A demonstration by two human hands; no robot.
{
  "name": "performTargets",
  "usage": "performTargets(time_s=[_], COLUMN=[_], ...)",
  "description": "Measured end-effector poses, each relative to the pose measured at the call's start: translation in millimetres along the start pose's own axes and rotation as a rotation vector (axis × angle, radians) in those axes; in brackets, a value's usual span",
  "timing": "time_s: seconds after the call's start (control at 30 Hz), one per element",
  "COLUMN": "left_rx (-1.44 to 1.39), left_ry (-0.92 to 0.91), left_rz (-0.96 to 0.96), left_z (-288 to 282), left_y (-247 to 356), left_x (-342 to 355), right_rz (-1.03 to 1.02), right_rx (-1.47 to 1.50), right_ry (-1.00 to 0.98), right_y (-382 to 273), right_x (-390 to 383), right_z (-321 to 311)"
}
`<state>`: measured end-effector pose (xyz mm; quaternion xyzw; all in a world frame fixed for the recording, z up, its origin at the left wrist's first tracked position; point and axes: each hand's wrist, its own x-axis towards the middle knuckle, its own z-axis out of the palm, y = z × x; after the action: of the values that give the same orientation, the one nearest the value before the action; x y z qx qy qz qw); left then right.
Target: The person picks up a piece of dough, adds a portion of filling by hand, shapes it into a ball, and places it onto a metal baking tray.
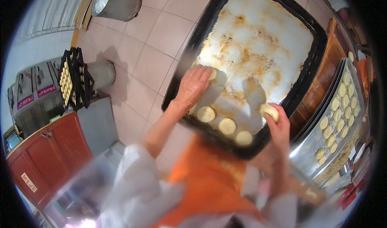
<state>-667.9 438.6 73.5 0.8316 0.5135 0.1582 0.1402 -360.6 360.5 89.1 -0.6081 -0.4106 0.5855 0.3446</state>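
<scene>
A large black-rimmed baking tray [266,30] with a stained, pale greasy surface lies in front of me. Three round flat dough pieces sit in a row along its near edge, among them a middle dough round [227,126]. Over the tray's left side, my left hand [194,86] is closed, palm down, with a dough round [213,74] showing at its fingertips. Near the right rim my right hand [279,125] pinches another dough round [269,112] on its edge, tilted above the surface. Whether the left piece touches the tray is hard to tell.
On the right, a metal tray [300,152] holds several dough rounds beside a wooden surface [312,95]. At the left, dark racked trays [76,79] of dough stand near an oven-like machine [36,91] and a red-brown cabinet [52,155]. A metal bin [125,6] stands on the tiled floor.
</scene>
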Motion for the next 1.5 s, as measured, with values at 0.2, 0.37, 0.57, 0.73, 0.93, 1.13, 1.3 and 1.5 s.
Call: performTargets(time_s=[0.2, 0.37, 0.57, 0.73, 0.93, 1.13, 1.3, 1.5], left_rx=[-0.07, -0.123, -0.197, -0.174, -0.062, 0.068, -0.182, -0.432], left_ry=[-0.078, -0.064, -0.146, -0.102, -0.093, -0.052, -0.124, -0.339], left_rz=[0.001, -0.093, -0.185, -0.236, -0.083, -0.115, 0.091, 0.604], left_z=[-1.7, 2.5, 12.7, 13.2, 9.0, 5.2, 59.9, 137.8], left_y=[-32.0, -24.9, -36.5, -30.1, -30.6, 27.1, 150.1, 356.3], left_x=[-48.2, -33.1, -31.7, -28.8, -21.0, -15.5, 37.1, 109.3], right_rz=[-0.277, -0.473, -0.414, -0.43, -0.405, -0.392, -0.12, 0.008], right_rx=[-0.587, -0.883, -0.909, -0.943, -0.788, -0.621, -0.774, -0.953], right_ry=[-0.106, -0.097, -0.086, -0.11, -0.063, 0.32, 0.865, 0.567], right_y=[-16.5, 7.8, 12.1, 29.6, 45.9, 0.4, 90.6, 154.9], right_x=[49.6, 55.9, 49.6, 58.3, 33.6, -36.7, -99.8, -149.6], right_z=[93.2, 144.1, 156.6, 158.9, 138.8, -27.8, -218.5, -346.0])
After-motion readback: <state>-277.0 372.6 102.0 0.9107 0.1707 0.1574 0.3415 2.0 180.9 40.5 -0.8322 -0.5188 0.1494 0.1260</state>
